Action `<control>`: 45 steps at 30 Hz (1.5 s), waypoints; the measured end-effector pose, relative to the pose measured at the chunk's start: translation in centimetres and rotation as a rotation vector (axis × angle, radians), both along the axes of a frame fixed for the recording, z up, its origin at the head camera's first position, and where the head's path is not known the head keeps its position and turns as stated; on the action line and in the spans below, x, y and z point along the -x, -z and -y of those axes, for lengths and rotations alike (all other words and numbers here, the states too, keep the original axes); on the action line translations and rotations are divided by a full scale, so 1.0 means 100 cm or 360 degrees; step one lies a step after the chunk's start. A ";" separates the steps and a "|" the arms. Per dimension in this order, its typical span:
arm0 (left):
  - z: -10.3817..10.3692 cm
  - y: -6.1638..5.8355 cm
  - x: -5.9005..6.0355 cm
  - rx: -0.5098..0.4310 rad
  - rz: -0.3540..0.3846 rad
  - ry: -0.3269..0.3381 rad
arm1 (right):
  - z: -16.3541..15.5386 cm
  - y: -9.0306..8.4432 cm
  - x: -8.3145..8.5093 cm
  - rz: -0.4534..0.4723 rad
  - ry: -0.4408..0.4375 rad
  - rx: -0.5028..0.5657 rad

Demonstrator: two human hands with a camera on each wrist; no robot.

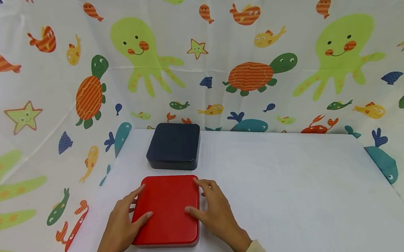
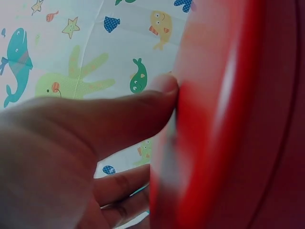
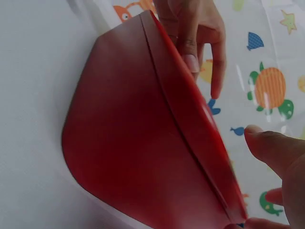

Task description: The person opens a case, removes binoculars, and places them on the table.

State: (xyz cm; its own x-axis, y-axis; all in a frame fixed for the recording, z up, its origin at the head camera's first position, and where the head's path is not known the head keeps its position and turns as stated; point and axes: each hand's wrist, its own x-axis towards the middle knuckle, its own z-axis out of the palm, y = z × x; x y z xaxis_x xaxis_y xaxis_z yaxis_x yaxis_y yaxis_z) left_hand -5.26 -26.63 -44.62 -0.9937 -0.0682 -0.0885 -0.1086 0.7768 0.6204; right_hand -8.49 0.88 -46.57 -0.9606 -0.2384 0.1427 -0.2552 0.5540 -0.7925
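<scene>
Our desk (image 1: 281, 183), draped in white, sits inside a cloth backdrop (image 1: 217, 53) printed with sea animals. At its far left a dark navy box (image 1: 174, 146) lies flat; just in front of it, apart from it, lies the red box (image 1: 166, 210), flat near the front edge. We hold the red box from both sides: our left hand (image 1: 122, 223) curls its fingers over the left edge with the thumb (image 2: 143, 114) pressed on top, and our right hand (image 1: 214, 212) does the same at the right edge. Both grips pinch the lid rim. We judge an even pull suits best, thumbs steady and fingertips under the seam (image 3: 190, 138), so that nothing tilts.
</scene>
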 end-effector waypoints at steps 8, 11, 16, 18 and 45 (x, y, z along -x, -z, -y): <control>0.000 0.001 0.000 -0.0006 -0.0020 -0.0020 | 0.002 0.009 -0.003 0.0048 -0.0008 0.0086; -0.001 0.000 0.000 0.0002 -0.0014 -0.0026 | 0.004 0.011 -0.005 0.0072 0.0000 0.0110; -0.002 -0.002 0.000 0.0027 -0.0020 -0.0024 | 0.006 0.010 -0.007 0.0066 0.0047 0.0134; -0.003 -0.003 0.000 0.0038 -0.0026 -0.0021 | 0.007 0.009 -0.007 0.0060 0.0066 0.0135; -0.033 -0.028 -0.007 0.0075 -0.0128 -0.0021 | -0.019 -0.021 -0.015 0.0036 0.0154 0.0185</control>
